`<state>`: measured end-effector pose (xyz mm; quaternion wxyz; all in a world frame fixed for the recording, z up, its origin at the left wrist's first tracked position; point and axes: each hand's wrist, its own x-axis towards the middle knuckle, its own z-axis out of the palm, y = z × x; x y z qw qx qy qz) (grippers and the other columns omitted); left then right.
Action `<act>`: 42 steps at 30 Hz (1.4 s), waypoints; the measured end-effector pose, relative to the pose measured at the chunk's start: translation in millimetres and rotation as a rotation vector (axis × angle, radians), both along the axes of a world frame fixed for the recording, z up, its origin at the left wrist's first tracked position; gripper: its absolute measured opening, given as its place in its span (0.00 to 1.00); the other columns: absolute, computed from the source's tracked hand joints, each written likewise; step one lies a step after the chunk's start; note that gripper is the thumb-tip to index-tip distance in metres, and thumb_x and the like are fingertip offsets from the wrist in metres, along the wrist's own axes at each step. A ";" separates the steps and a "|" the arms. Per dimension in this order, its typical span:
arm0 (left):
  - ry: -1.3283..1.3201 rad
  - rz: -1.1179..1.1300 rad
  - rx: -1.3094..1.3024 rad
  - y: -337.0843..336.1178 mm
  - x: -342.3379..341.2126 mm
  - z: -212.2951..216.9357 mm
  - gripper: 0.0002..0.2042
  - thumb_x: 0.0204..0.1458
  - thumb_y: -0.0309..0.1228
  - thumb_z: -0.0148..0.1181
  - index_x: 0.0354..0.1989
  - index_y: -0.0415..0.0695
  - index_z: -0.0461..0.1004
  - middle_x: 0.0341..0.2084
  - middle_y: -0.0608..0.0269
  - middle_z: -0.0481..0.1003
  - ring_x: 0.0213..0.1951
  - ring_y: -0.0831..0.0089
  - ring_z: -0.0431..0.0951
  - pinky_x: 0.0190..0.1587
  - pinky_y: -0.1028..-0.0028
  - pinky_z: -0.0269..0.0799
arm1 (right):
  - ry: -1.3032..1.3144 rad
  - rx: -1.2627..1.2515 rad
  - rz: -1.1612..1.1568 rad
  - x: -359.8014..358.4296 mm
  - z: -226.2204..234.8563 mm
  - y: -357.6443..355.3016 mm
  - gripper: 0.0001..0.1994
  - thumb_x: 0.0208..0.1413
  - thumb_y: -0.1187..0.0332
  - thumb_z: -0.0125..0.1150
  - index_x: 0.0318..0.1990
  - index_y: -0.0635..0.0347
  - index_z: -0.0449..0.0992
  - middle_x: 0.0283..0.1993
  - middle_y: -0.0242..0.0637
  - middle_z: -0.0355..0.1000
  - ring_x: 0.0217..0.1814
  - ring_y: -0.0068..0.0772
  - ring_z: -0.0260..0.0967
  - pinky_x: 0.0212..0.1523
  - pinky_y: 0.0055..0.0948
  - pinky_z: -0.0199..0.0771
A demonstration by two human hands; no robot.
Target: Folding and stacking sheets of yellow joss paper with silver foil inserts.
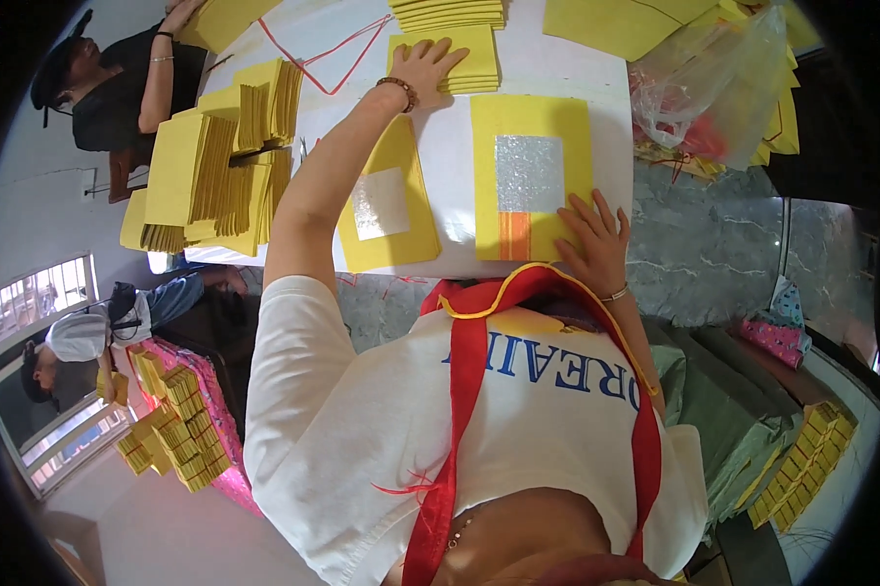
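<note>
My left hand (pixel 425 73) reaches to the far side of the white table and lies with fingers spread on a small stack of yellow paper (pixel 474 61). On the table's near right part is a yellow paper sheet (pixel 482 176) with a silver foil square (pixel 529 174) and an orange strip (pixel 514 236) below it. My right hand (pixel 596 239) rests at this sheet's lower right edge, its fingers spread. Under my left forearm lies another yellow piece (pixel 416 210), tilted, with a silver-white patch (pixel 380 203) on it; the forearm hides part of it.
Thick stacks of folded yellow paper (pixel 191 171) stand at the left table edge. A red string (pixel 308 68) lies farther back. At the far right are a clear plastic bag (pixel 723 88) and more yellow paper. One person (pixel 132 73) is across the left corner; another (pixel 79 337) sits behind left.
</note>
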<state>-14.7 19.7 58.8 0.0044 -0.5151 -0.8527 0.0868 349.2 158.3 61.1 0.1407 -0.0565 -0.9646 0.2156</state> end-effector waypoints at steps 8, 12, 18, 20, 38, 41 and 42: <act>-0.291 -0.059 0.575 -10.1 73.5 23.2 0.29 0.41 0.31 0.56 0.56 0.59 0.61 0.56 0.58 0.61 0.54 0.57 0.62 0.51 0.54 0.57 | -0.009 -0.059 -0.043 -6.0 -16.8 2.8 0.18 0.48 0.56 0.58 0.49 0.44 0.72 0.60 0.26 0.61 0.66 0.39 0.48 0.60 0.53 0.40; -0.490 -0.238 0.619 -38.5 164.7 31.3 0.18 0.44 0.32 0.56 0.47 0.49 0.70 0.46 0.56 0.69 0.46 0.59 0.67 0.45 0.64 0.62 | 0.027 -0.177 -0.064 -5.3 -24.5 3.1 0.19 0.48 0.56 0.58 0.49 0.43 0.71 0.60 0.25 0.61 0.65 0.42 0.50 0.59 0.52 0.43; -0.398 -0.181 0.518 -69.9 221.3 23.1 0.23 0.43 0.43 0.60 0.47 0.45 0.71 0.46 0.59 0.69 0.45 0.60 0.67 0.46 0.66 0.61 | 0.095 -0.333 -0.018 -8.0 -29.2 6.0 0.17 0.47 0.60 0.60 0.47 0.46 0.74 0.57 0.29 0.64 0.61 0.45 0.57 0.59 0.40 0.53; -0.238 -0.215 0.466 -74.6 227.9 20.0 0.23 0.44 0.43 0.59 0.47 0.46 0.71 0.47 0.60 0.69 0.45 0.61 0.67 0.46 0.65 0.61 | 0.114 -0.355 -0.003 -8.9 -27.1 5.1 0.17 0.46 0.62 0.61 0.46 0.48 0.74 0.56 0.31 0.65 0.60 0.45 0.58 0.59 0.38 0.55; -0.891 -0.151 0.473 -57.4 196.9 36.8 0.07 0.49 0.29 0.55 0.30 0.37 0.73 0.23 0.54 0.72 0.27 0.62 0.72 0.30 0.70 0.68 | 0.001 -0.963 -0.039 -7.0 -17.5 9.5 0.26 0.63 0.54 0.32 0.42 0.66 0.75 0.61 0.42 0.58 0.65 0.36 0.51 0.64 0.31 0.45; -1.009 -0.068 0.399 -55.8 193.2 38.5 0.07 0.49 0.29 0.55 0.32 0.37 0.74 0.22 0.57 0.73 0.25 0.70 0.73 0.29 0.74 0.68 | -0.005 -0.943 -0.037 -8.3 -18.5 9.0 0.27 0.63 0.53 0.31 0.42 0.66 0.75 0.61 0.42 0.58 0.65 0.36 0.51 0.64 0.31 0.45; -1.012 -0.070 0.396 -55.4 193.2 37.3 0.07 0.49 0.29 0.55 0.32 0.37 0.74 0.22 0.57 0.73 0.25 0.70 0.73 0.29 0.74 0.68 | 0.028 -0.958 -0.056 -8.5 -19.3 8.1 0.24 0.62 0.56 0.33 0.41 0.65 0.76 0.59 0.41 0.61 0.63 0.36 0.53 0.63 0.31 0.46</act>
